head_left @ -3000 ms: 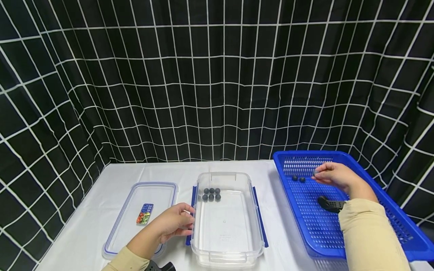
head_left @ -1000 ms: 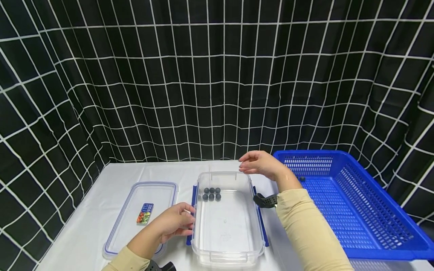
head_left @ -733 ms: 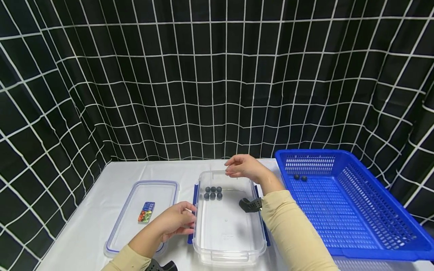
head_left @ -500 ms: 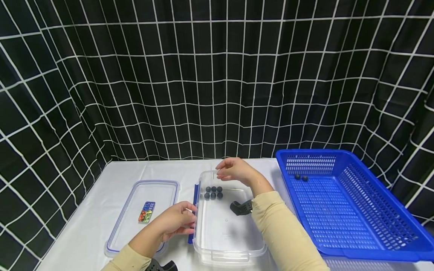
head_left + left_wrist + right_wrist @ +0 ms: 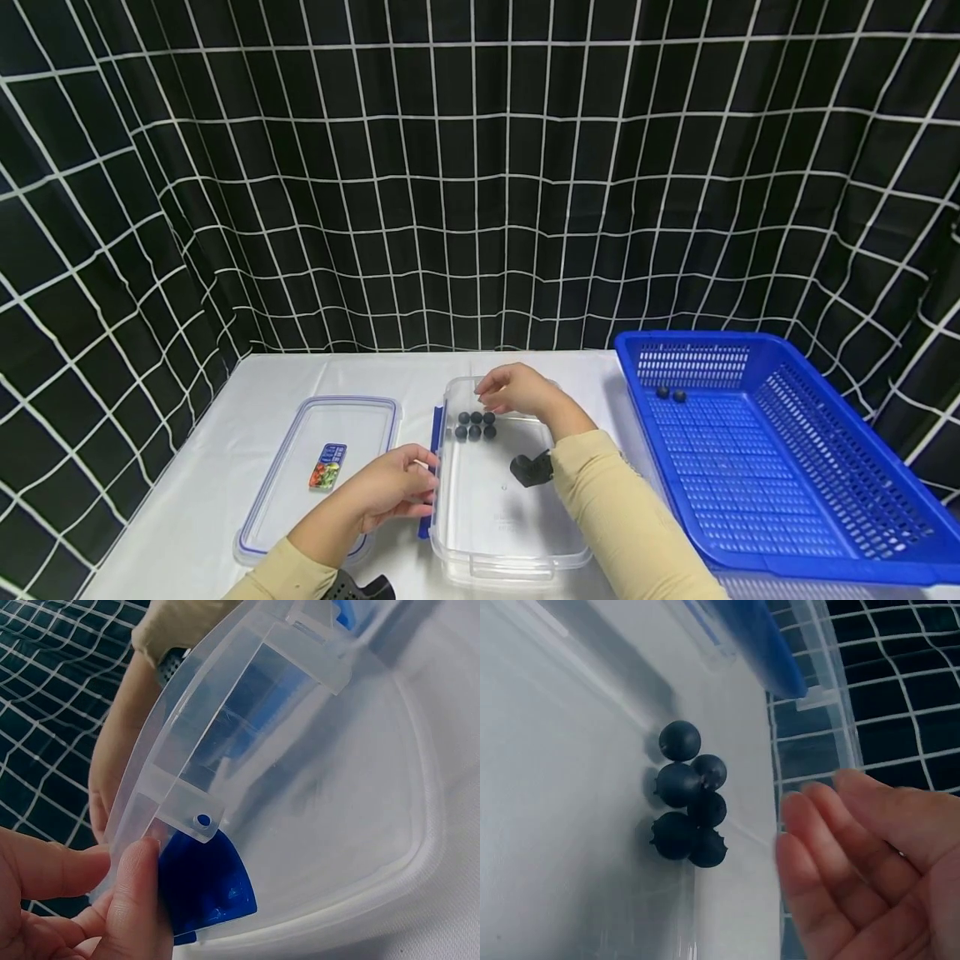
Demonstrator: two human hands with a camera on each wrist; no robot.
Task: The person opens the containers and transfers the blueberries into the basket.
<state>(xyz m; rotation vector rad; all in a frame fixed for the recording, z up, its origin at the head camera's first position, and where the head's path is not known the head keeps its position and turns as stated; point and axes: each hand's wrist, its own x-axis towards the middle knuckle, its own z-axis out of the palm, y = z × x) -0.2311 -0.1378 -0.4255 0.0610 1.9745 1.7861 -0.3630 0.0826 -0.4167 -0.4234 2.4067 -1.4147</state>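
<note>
A clear plastic food container (image 5: 510, 517) stands in front of me. Toward its far left lie several blueberries (image 5: 475, 432) in two short rows; the right wrist view shows these blueberries (image 5: 676, 785) from close up. My left hand (image 5: 393, 487) holds the container's left side, thumb and fingers at the blue latch (image 5: 206, 881). Over the far end, just above the berries, hovers my right hand (image 5: 521, 392), palm inward. Its thumb and fingertips are drawn together on a blueberry, which is almost wholly hidden by the fingers.
The container's clear lid (image 5: 281, 492), blue-edged and with a printed label (image 5: 327, 467), lies on the white table at left. A blue perforated basket (image 5: 772, 500) stands at right, with two blueberries (image 5: 678, 396) in its far left corner. Behind hangs a gridded black curtain (image 5: 450, 183).
My right hand has left the basket, where it pinched a blueberry, and moved left, then down over the container's far end. My left hand has stayed at the container's side.
</note>
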